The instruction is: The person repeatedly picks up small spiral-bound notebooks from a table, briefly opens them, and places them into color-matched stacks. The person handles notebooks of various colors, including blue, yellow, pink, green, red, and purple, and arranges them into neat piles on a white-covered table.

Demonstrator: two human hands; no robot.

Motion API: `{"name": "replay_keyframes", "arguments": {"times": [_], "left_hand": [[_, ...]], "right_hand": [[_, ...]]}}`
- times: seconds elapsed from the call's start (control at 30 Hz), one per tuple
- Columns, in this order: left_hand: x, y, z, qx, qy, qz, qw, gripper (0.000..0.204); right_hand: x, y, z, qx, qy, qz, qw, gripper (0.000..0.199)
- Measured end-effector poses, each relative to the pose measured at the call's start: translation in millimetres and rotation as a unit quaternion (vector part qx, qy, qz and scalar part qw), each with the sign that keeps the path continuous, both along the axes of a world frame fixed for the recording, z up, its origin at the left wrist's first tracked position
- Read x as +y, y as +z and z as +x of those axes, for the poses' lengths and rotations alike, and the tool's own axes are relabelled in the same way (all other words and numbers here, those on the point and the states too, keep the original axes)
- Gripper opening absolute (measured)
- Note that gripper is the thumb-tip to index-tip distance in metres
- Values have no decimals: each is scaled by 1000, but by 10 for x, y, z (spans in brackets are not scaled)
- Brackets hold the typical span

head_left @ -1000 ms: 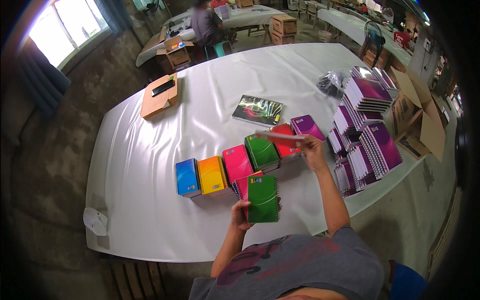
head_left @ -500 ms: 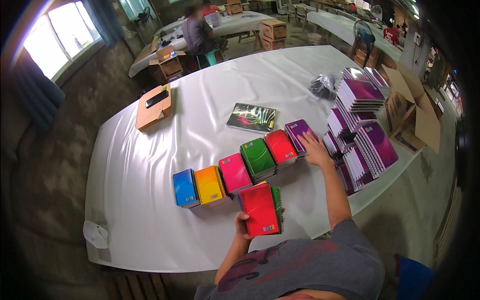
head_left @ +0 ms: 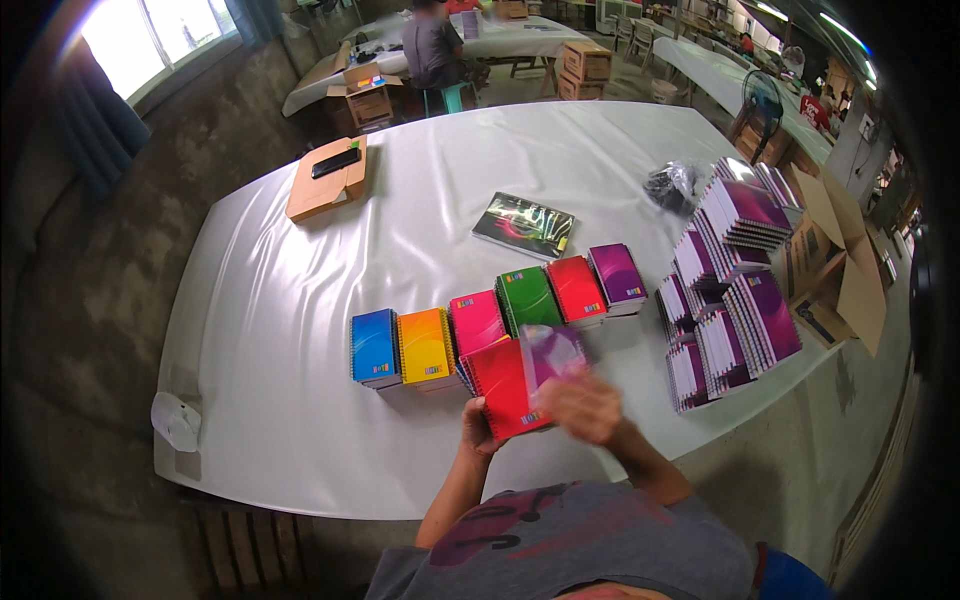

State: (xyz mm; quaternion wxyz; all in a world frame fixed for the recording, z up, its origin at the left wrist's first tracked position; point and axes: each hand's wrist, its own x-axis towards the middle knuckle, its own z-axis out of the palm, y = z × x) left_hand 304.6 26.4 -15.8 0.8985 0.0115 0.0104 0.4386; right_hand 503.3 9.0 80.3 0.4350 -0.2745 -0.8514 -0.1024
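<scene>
Glossy white table (head_left: 300, 440) | curtained window (head_left: 145, 40) | left hand (head_left: 481, 428) grips red-topped notebooks (head_left: 503, 382) | right hand (head_left: 585, 406), purple notebook (head_left: 550, 352) (blurred grip)

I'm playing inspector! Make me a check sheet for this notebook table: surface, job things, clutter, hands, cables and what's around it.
Surface: white table covering, glossy and wrinkled.
Job things: blue stack, yellow stack, pink stack, green stack, red stack and purple stack of notebooks in a row; purple-covered piles at the right.
Clutter: phone on flat cardboard, dark-covered item, crumpled plastic.
Hands: left hand holds notebooks, red notebook uppermost; right hand is at a purple notebook, grip too blurred to judge.
Cables: nothing seen near the hands.
Surroundings: open cardboard box, fan, seated person at another table.
</scene>
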Motion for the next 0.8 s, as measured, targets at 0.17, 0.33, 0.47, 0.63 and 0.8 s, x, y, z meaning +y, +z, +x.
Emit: {"name": "replay_keyframes", "arguments": {"times": [0.17,0.33,0.47,0.63,0.8], "left_hand": [[-46,-174,-196,102,6,57,993,55],[-149,-27,-272,90,36,52,994,82],[-165,-18,-379,113,78,20,990,67],[-173,76,-463,91,127,-1,988,47],[-113,88,-549,122,135,-1,983,45]], "right_hand": [[-59,-105,-311,-79,205,-174,960,43],[774,-135,207,106,-97,-289,947,51],[1124,-465,182,-74,-149,-298,940,53],[1119,-875,148,-116,-182,-238,947,47],[1122,-762,47,324,-75,-368,868,29]]}}
